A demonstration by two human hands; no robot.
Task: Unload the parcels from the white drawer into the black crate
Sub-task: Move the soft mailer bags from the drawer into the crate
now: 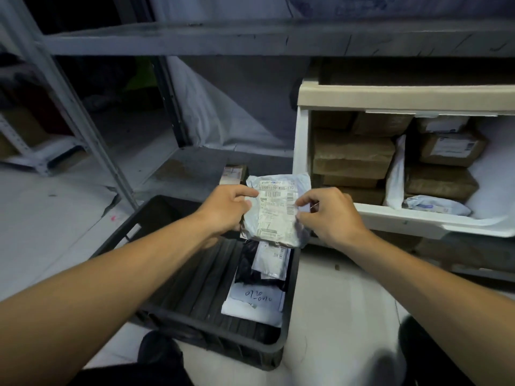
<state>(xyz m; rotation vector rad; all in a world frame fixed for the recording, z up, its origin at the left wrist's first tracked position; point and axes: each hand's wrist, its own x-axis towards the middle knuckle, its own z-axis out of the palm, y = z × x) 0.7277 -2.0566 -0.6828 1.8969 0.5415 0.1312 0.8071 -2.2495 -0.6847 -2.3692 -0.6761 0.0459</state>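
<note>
While held over the far end of the black crate (156, 218), grey poly mailer (278, 210) sits pinched between both hands, label side up. Left hand (225, 210) gripping its 9 o'clock edge, thumb on top, fingers curled under. Right hand (331, 215) pinching its 3 o'clock edge with thumb and fingertips.

Handling, judged: thin plastic bag, soft and crinkly, looks light; slick film, so likely to slip if pinched only at a corner. Best taken by the side edges or flat under the middle, as here. No sign of anything fragile, contents not visible.

Writing: label top line reads roughly "159-159 K02-170", barcodes below, a handwritten mark lower down that looks like "7"; rest too small to read. No brand legible.

Already in the crate, at 3 o'clock side: a white envelope (255, 302) with handwritten scrawl, unreadable, plus a black bag (248, 263) and a small white mailer (271, 260) on top of it.

White drawer (390, 215) at 2 o'clock, pulled open, well stocked: brown cardboard boxes (354, 154) stacked at its 9 o'clock side, more boxes at 3 o'clock, a white mailer (397, 174) standing upright between them, a pale bag (437, 206) lying near the front lip. Box labels blurred.

Most of the unloading yet to do.
</note>
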